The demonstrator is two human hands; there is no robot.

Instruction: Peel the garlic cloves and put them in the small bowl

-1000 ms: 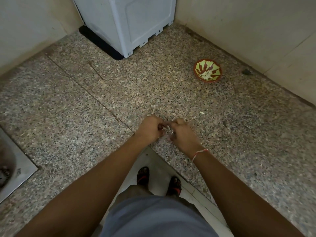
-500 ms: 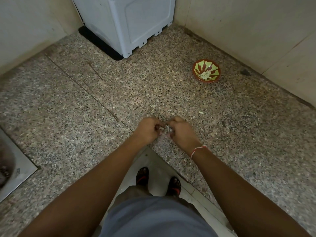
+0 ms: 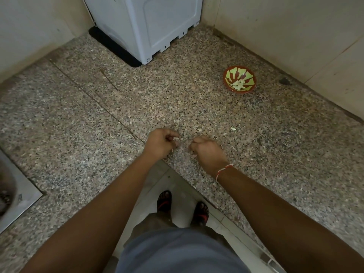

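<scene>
My left hand [image 3: 160, 143] pinches a pale garlic clove [image 3: 175, 138] with papery skin at its fingertips, low over the speckled granite counter [image 3: 98, 125]. My right hand [image 3: 206, 150] is a short gap to its right, with the fingers curled and the thumb on the forefinger. A pale scrap of skin [image 3: 195, 155] shows under its fingers. The small red and green bowl [image 3: 226, 74] stands at the far right near the wall, with several peeled cloves [image 3: 238, 84] inside. One loose pale piece [image 3: 233, 128] lies on the counter between the bowl and my right hand.
A white appliance [image 3: 157, 26] stands in the back corner on a black mat. A steel sink [image 3: 17, 192] is set into the counter at the left edge. Tiled walls close the back and the right side. My feet show below the counter's inner corner.
My hands were pressed together on the garlic. They have now pulled apart, the left going left and the right going right.
</scene>
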